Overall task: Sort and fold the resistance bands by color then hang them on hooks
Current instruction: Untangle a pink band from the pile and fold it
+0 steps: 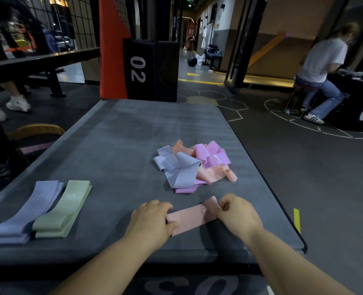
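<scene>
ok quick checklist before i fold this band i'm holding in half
1. Left hand grip on the near end of the held band: ok.
2. Right hand pinches the far end, lifted off the mat: ok.
3. Band flat and untwisted between the hands: ok.
4. Its colour, pink or peach in this light: cannot tell.
5. Bare mat to the right of the green stack and lavender stack for a new stack: ok.
6. Heap sorted: not ok, lavender, pink and peach bands lie mixed.
</scene>
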Motion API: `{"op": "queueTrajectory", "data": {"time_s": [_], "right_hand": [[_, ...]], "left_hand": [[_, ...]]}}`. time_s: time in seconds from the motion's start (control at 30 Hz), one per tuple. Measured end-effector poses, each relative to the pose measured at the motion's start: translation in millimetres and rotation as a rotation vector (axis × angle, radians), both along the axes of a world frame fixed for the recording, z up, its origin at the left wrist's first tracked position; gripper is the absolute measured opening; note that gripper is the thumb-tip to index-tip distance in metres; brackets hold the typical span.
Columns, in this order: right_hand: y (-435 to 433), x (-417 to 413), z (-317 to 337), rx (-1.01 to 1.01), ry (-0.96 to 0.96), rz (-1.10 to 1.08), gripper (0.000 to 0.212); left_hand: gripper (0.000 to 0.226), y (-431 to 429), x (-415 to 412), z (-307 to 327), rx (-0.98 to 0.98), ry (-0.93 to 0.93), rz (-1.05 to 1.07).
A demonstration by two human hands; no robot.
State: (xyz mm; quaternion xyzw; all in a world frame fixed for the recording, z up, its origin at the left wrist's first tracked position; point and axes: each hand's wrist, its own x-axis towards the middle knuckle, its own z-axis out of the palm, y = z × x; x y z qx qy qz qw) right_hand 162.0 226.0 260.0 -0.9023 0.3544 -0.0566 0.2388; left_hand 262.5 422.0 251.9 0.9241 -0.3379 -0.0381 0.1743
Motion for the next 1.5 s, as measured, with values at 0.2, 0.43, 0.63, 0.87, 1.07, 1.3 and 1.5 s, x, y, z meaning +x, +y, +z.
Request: {"op": "queueTrajectory", "data": {"time_s": [0.2, 0.43, 0.63, 0.87, 1.07, 1.3, 1.5], "right_hand": [[2, -1, 2, 0.083, -0.086, 0.011, 0.034], [7, 13, 4, 0.338, -0.209, -0.019, 0.027], [36, 35, 10, 0.421, -0.333, -0.020, 0.034], [68, 74, 8, 0.268, -0.277, 0.117, 0.005], [96, 114, 11, 0.130, -0.185, 0.199, 0.008], [118, 147, 9, 0.070, -0.117, 0.284, 0.029], [128, 162, 4, 0.034, -0.085, 0.303, 0.031]], "left_hand": [[0.017, 0, -5, 3, -0.047, 0.051, -0.023], [0.011, 14, 3, 5, -0.106, 0.335, 0.064], [0.007, 41, 7, 12, -0.170, 0.393, 0.153], [0.009, 75, 12, 22, -0.126, 0.312, 0.261], [0.008, 94, 22, 15, -0.125, 0.354, 0.291], [0.013, 106, 30, 14, -0.142, 0.300, 0.313], [0.011, 114, 33, 13, -0.137, 0.236, 0.305]]}}
